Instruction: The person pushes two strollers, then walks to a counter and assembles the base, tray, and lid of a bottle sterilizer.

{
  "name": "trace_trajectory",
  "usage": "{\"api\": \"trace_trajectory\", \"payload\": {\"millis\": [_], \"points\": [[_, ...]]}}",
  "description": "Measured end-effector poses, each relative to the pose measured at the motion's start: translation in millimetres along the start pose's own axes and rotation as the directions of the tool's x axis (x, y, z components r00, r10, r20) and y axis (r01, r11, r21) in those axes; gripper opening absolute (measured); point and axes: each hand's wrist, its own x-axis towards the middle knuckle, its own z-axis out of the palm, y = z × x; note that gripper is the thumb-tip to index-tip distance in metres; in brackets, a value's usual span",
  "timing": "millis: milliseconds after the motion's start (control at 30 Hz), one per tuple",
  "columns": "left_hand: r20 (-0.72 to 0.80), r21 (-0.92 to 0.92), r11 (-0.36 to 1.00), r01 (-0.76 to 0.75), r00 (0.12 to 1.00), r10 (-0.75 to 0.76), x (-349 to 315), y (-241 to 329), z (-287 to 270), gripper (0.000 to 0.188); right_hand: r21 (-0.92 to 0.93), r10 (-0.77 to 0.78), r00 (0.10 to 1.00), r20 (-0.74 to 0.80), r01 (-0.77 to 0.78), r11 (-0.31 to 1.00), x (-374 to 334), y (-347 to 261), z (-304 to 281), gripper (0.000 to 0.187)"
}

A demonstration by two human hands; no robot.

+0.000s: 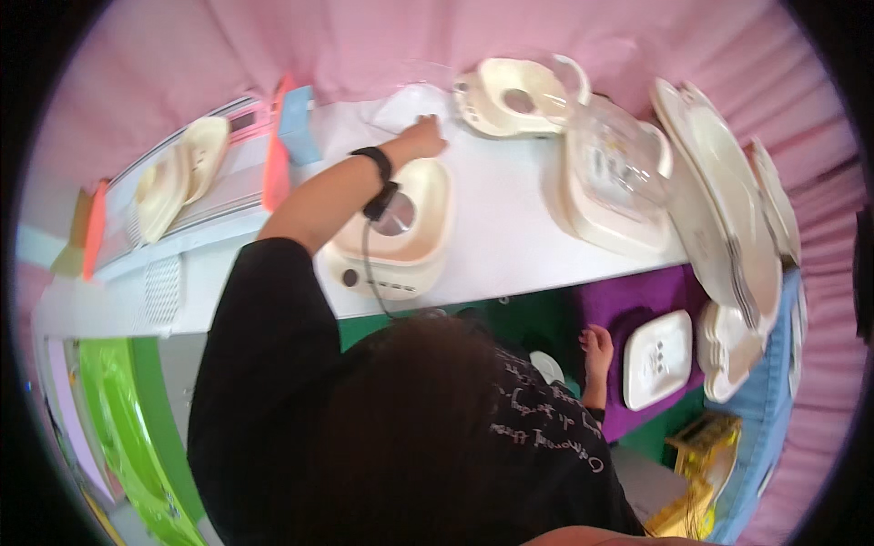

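Note:
My left arm, in a black sleeve with a black wristband, reaches across the white table (523,205). My left hand (421,138) is closed, its fingers curled beside a crumpled white sheet or bag (411,106); what they hold, if anything, I cannot make out. Below that forearm stands a cream electric cooker base (435,218) with a round metal plate in its hollow and a knob and buttons at the front. A dark cable crosses it. My right hand (596,346) hangs low with fingers apart, holding nothing, beside a purple-covered surface (592,300).
Another cream cooker (496,91) stands at the back, near a clear lid (619,150) on a cream tray. Long cream trays (719,155) lean at the right. A cream dish (657,359) lies on the purple cover. Cream pieces (208,155) rest on a rack at left.

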Motion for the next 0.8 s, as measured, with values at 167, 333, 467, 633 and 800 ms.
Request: {"api": "trace_trajectory", "payload": {"millis": [167,333,467,633,800], "points": [[0.028,0.043,0.999,0.017,0.999,-0.018,23,6,4,0.045,-0.019,-0.031,0.99,0.138,0.034,0.999,36,-14,12,0.017],[-0.013,0.182,0.982,0.048,0.999,-0.046,14,10,-3,0.025,0.002,-0.102,0.965,0.243,0.105,0.994,84,-46,23,0.015],[-0.063,0.283,0.957,0.056,0.997,-0.04,11,8,1,0.019,0.033,-0.159,0.934,0.32,0.157,0.987,112,-61,37,0.016],[-0.115,0.142,0.987,0.074,0.992,-0.058,10,22,0,0.026,0.045,-0.132,0.909,0.395,0.124,0.991,123,-74,48,0.015],[-0.231,0.041,0.989,0.139,0.965,-0.126,-39,41,-33,0.031,0.015,-0.158,0.87,0.467,0.171,0.985,128,-80,59,0.014]]}}
